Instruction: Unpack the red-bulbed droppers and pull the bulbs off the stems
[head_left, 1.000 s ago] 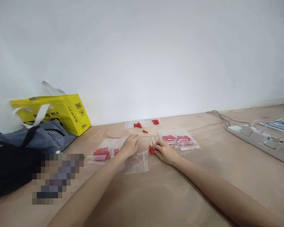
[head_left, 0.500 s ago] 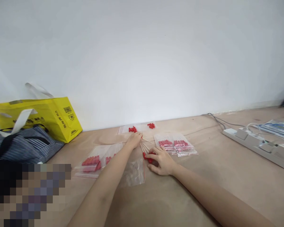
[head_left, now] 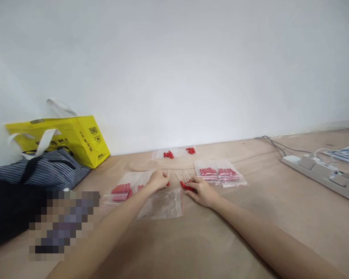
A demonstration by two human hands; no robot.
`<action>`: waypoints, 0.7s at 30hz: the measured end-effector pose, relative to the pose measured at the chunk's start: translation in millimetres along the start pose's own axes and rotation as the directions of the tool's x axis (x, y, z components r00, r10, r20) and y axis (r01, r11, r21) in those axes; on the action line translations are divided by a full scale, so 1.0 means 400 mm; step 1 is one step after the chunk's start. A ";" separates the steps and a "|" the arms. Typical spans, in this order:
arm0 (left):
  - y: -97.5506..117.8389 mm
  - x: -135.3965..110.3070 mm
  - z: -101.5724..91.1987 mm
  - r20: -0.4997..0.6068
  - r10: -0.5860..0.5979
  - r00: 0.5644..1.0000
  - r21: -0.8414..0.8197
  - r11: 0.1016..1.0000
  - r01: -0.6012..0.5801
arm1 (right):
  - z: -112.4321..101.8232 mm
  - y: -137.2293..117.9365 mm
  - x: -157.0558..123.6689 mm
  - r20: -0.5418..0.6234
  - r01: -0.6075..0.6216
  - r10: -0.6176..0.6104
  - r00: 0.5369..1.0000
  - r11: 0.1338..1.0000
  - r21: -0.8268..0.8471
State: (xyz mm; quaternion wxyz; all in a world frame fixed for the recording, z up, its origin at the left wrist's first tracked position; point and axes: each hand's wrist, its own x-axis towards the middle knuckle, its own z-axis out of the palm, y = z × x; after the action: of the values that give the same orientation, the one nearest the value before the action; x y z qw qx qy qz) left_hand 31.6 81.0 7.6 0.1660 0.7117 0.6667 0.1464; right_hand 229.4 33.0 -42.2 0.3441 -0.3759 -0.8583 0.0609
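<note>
The sticks (head_left: 178, 176) were thin, straight and pale, each ending in a stubby, bright red head. A small fan of them lay on the counter (head_left: 174, 248), red heads toward 6 o'clock and pale shafts spreading toward 11 o'clock. The fan sat between the two hands, just at 9 o'clock from the right hand (head_left: 202, 190), whose curled fingers covered part of the red heads (one head showed plainly at the edge; whether the fingers gripped or only rested there, I couldn't tell).

The left hand (head_left: 158, 180) was pinching a single stick (head_left: 168, 173) near its red end; a bit of red peeked out beneath the fingertips, and the pale shaft pointed to 12 o'clock. That stick was near the fan but apart from it.

A flat clear bag (head_left: 165, 207) lay at 6 o'clock from the left hand. At 9 o'clock were the left filled bags (head_left: 120, 190), red heads showing inside, partly hidden by that arm. The right filled bags (head_left: 219, 172) lay between 1 and 2 o'clock from the right hand. Farther off at 12 o'clock, by the wall (head_left: 186, 77), another bag (head_left: 178, 150) showed two red clusters.
</note>
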 end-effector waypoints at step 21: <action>-0.053 -0.239 0.000 -0.156 0.520 0.840 0.034 0.853 -0.521 | -0.023 -0.076 -0.015 -0.082 0.160 -0.169 0.982 0.982 -0.101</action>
State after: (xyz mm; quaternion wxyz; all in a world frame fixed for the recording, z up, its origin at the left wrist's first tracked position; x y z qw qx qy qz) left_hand 6.1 -13.0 -0.3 0.0696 0.8510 0.4590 0.2457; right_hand 219.9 5.7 -27.4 0.3684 -0.3217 -0.8719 -0.0254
